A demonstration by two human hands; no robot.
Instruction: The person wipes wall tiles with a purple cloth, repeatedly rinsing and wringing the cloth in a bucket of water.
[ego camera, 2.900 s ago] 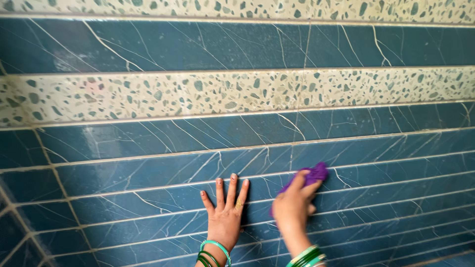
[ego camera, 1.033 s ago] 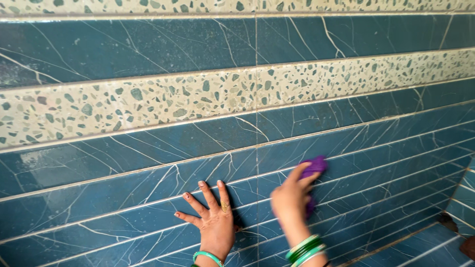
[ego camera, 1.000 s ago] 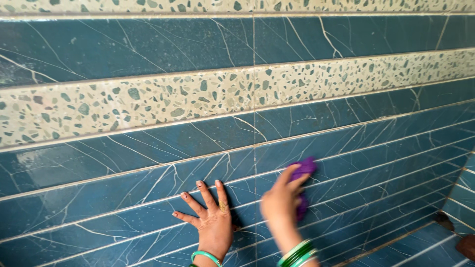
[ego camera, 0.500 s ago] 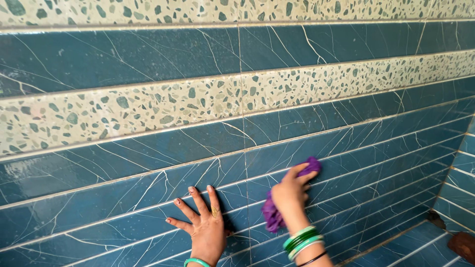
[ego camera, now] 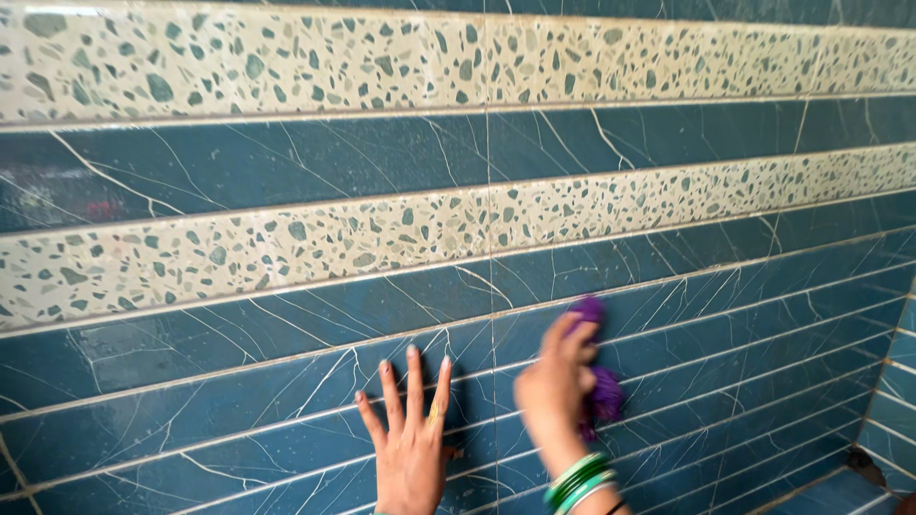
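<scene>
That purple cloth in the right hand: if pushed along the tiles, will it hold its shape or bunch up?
The purple cloth is crumpled under the right hand, so probably floppy and light. It likely bunches unless pressed flat. The glossy blue tiles look smooth, so it should slide easily.

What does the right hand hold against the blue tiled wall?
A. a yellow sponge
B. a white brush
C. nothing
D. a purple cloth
D: the right hand grips a purple cloth pressed to the blue tiled wall, while the left hand lies flat on the tiles.
</scene>
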